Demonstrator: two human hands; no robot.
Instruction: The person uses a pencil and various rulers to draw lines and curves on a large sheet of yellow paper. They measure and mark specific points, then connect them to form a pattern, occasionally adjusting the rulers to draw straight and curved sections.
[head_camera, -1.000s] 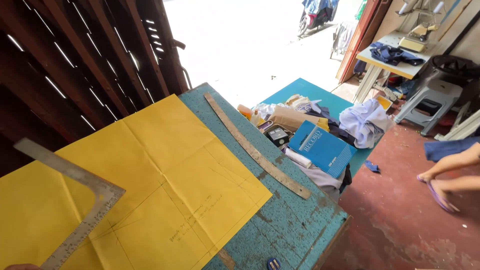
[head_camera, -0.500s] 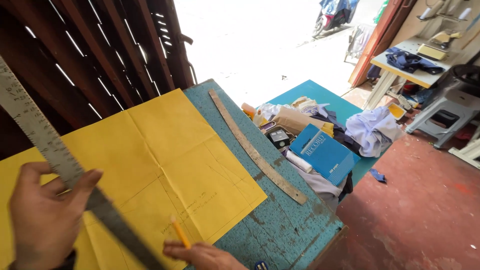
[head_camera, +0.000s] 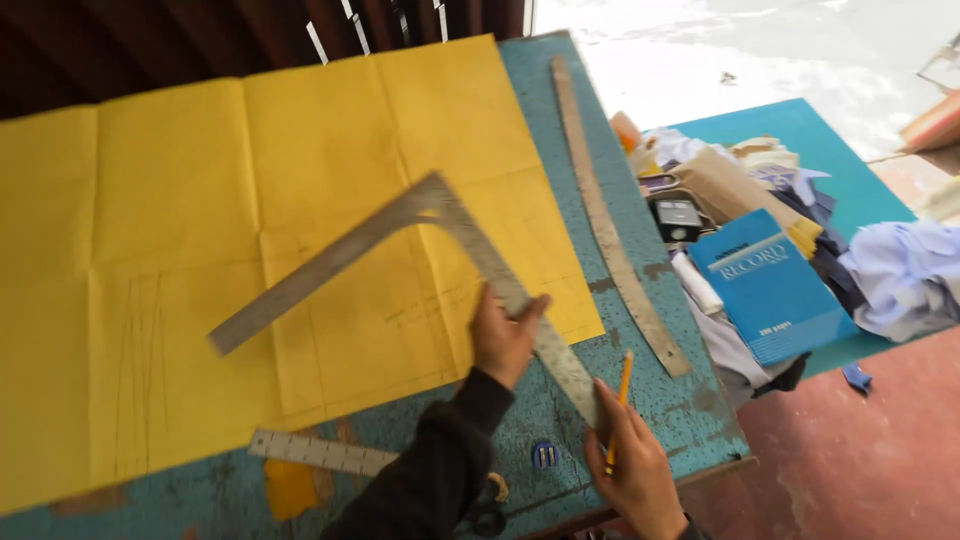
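Note:
My left hand (head_camera: 505, 335), in a dark sleeve, grips one arm of a metal L-square (head_camera: 350, 250). The square lies tilted over a large creased yellow paper (head_camera: 250, 160), with its corner pointing away from me. My right hand (head_camera: 630, 465) is at the square's near end, holding a yellow pencil (head_camera: 620, 395) upright and touching the metal tip. Faint pencil lines show on the paper near the square. Both hands are over the front right part of a worn teal table (head_camera: 665, 405).
A long curved wooden ruler (head_camera: 610, 230) lies along the table's right side. A short straight ruler (head_camera: 320, 452) sits near the front edge. To the right, a blue notebook (head_camera: 770, 285) rests on piled cloth (head_camera: 900, 270) and a small dark device (head_camera: 678, 218).
The view has swung down onto the table. The L-square has come from the raised left side to over the paper's middle. My right hand with the pencil has moved up to its near end.

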